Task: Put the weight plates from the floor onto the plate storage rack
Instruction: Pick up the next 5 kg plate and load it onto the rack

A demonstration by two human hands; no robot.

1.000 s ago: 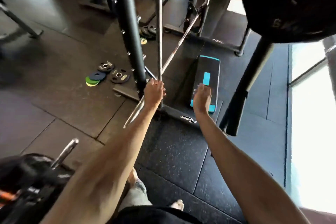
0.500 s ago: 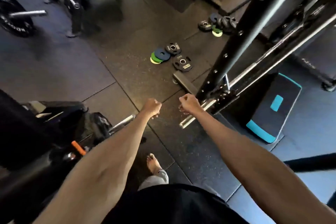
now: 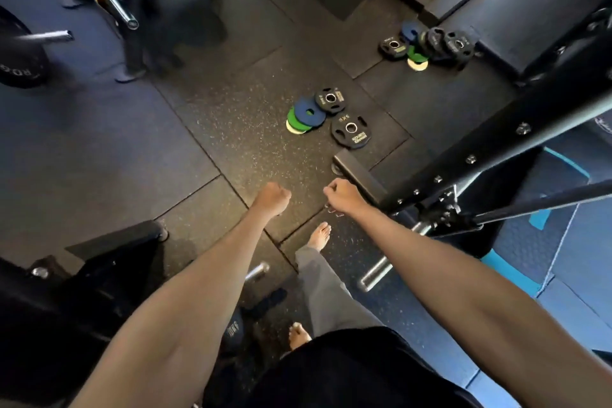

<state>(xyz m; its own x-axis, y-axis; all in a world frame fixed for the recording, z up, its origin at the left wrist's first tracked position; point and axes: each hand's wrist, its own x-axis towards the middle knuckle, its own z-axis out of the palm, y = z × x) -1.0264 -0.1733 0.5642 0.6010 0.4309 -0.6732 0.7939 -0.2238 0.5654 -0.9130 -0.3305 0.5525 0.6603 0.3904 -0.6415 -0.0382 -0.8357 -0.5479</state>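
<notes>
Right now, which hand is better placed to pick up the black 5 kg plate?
Right, probably: the right hand lies nearer the black 5 kg plate; the left hand is farther aside.

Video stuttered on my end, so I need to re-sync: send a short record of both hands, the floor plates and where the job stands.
left hand: fingers curled, holds nothing
right hand: fingers curled, no plate in it
near group: 5KG black plate, smaller black plate, blue plate overlapping a green plate, all flat on the rubber floor ahead of the hands
far group: several black and coloured plates, farther off to the right
progress: no plate picked up yet
</notes>
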